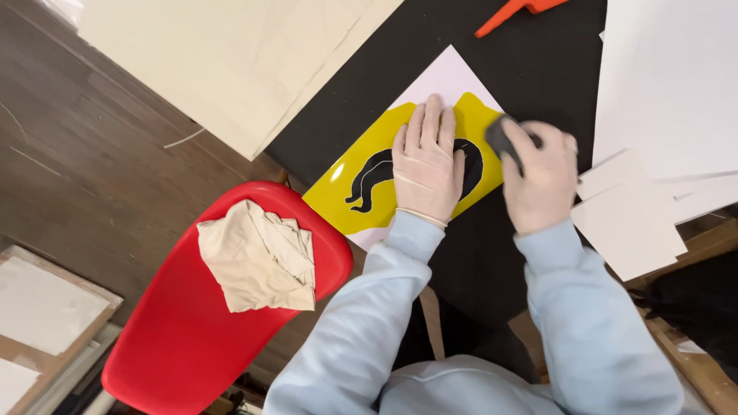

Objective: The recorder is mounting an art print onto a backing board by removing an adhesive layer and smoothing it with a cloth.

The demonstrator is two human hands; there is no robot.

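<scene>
My left hand point(425, 165), in a pale glove, lies flat with fingers together on a glossy yellow sheet point(344, 191) that bears a curved black shape point(370, 173). The yellow sheet rests on a white backing sheet point(443, 77) on a black table top point(530, 54). My right hand point(542, 178), also gloved, grips a small dark grey pad point(500, 137) and presses it at the yellow sheet's right edge, next to the black shape. Both arms wear light blue sleeves.
A red plastic chair point(177, 338) stands at lower left with a crumpled beige cloth point(257, 257) on its seat. A pale wooden board point(223, 61) lies at top left. White sheets and cards point(653, 115) are stacked at right. An orange tool point(511, 11) lies at the top edge.
</scene>
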